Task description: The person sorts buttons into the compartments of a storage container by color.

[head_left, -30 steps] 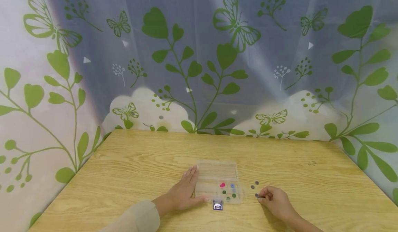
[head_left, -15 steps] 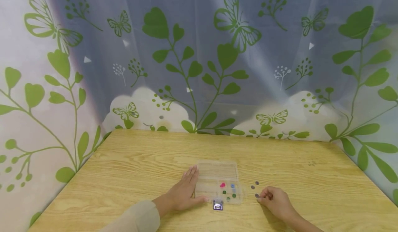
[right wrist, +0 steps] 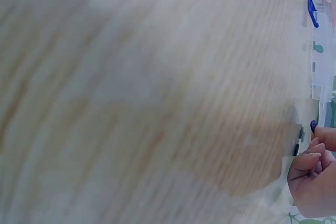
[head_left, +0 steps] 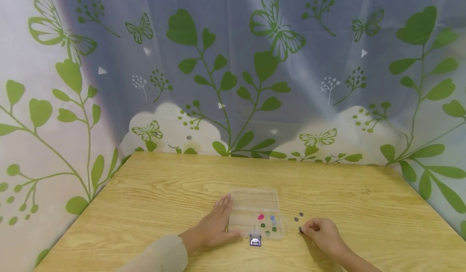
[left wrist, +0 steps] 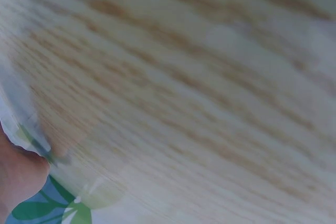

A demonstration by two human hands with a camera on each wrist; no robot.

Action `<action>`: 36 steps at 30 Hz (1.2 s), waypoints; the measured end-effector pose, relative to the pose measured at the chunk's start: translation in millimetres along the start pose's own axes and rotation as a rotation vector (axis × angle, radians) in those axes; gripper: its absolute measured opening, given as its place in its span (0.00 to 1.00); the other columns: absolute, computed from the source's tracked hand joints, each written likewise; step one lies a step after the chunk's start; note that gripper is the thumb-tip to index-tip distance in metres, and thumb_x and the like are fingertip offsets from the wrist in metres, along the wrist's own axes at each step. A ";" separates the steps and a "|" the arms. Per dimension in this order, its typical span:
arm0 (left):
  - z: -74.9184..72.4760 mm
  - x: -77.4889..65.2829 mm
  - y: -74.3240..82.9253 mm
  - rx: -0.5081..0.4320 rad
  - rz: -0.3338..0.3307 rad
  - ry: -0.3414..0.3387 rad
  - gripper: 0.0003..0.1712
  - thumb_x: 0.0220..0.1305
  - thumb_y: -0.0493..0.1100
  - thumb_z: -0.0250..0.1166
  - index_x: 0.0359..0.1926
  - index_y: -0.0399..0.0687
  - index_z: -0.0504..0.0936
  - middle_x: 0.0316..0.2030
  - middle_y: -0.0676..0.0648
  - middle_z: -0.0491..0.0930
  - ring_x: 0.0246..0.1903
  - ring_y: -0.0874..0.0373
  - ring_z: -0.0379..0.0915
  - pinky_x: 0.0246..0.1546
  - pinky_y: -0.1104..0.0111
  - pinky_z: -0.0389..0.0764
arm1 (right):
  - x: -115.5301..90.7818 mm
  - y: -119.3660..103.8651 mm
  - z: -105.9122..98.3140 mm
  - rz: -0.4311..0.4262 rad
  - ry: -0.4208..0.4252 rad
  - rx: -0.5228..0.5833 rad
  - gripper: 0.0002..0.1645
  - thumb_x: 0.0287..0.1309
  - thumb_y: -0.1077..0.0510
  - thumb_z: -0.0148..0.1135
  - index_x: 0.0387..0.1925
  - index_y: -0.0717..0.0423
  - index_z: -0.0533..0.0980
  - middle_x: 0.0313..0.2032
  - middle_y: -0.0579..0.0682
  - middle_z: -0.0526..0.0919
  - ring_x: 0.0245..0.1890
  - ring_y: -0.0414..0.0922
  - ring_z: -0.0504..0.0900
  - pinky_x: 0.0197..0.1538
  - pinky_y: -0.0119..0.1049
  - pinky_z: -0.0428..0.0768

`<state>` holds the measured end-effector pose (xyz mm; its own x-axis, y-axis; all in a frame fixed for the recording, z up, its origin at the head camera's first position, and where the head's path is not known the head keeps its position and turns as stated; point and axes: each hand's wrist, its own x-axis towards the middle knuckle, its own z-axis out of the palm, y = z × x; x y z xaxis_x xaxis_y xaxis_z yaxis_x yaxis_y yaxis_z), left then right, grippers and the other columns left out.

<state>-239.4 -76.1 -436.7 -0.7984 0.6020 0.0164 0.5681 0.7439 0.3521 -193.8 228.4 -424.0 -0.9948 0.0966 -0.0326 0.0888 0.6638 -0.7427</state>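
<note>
My right hand [head_left: 325, 234] pinches a small dark round button [head_left: 301, 230] between thumb and finger, right of a clear plastic box [head_left: 242, 222]. The button [right wrist: 314, 126] stands on edge at the fingertips in the right wrist view. Two more dark buttons [head_left: 296, 219] lie on the table just beyond. My left hand [head_left: 215, 225] rests with straight fingers along the box's left side, its thumb at the front edge. Inside the box's right half are pink buttons [head_left: 261, 217], a blue one [head_left: 272, 218] and green ones [head_left: 274, 229]. The box's lid lies back, opened.
A blue-edged clasp [head_left: 255, 240] sticks out from the front of the box. Tiny pale bits [head_left: 365, 191] lie far right on the wooden table [head_left: 174, 183]. A leaf-patterned curtain [head_left: 233, 81] hangs behind and at both sides.
My right hand has tipped the dark button up at its fingertips; earlier it looked flatter against the table. The left hand and the box have stayed put.
</note>
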 end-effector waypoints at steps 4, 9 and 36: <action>0.1 0.3 -0.1 0.001 0.001 0.003 0.55 0.62 0.68 0.49 0.70 0.30 0.43 0.71 0.32 0.40 0.72 0.42 0.37 0.71 0.53 0.48 | 0.7 -1.8 -0.4 -0.003 0.000 -0.007 0.05 0.55 0.66 0.59 0.26 0.63 0.80 0.26 0.49 0.82 0.27 0.38 0.72 0.27 0.24 0.71; 0.0 0.9 -0.2 0.004 0.003 0.003 0.55 0.62 0.68 0.49 0.70 0.30 0.43 0.71 0.32 0.41 0.71 0.42 0.37 0.71 0.53 0.48 | 1.3 -3.5 0.1 -0.008 -0.009 0.006 0.05 0.55 0.67 0.59 0.28 0.64 0.80 0.27 0.50 0.83 0.30 0.39 0.74 0.29 0.24 0.73; 1.2 0.3 -0.6 0.007 0.007 0.012 0.55 0.61 0.68 0.50 0.70 0.30 0.44 0.71 0.32 0.41 0.71 0.42 0.38 0.71 0.53 0.48 | 7.4 -35.4 11.8 -0.031 -0.018 0.058 0.07 0.56 0.64 0.59 0.27 0.62 0.82 0.29 0.50 0.84 0.25 0.39 0.69 0.24 0.27 0.67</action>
<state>-239.7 -76.0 -438.0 -0.7964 0.6040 0.0303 0.5754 0.7415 0.3451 -204.9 196.8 -405.8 -0.9978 0.0631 -0.0210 0.0558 0.6223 -0.7808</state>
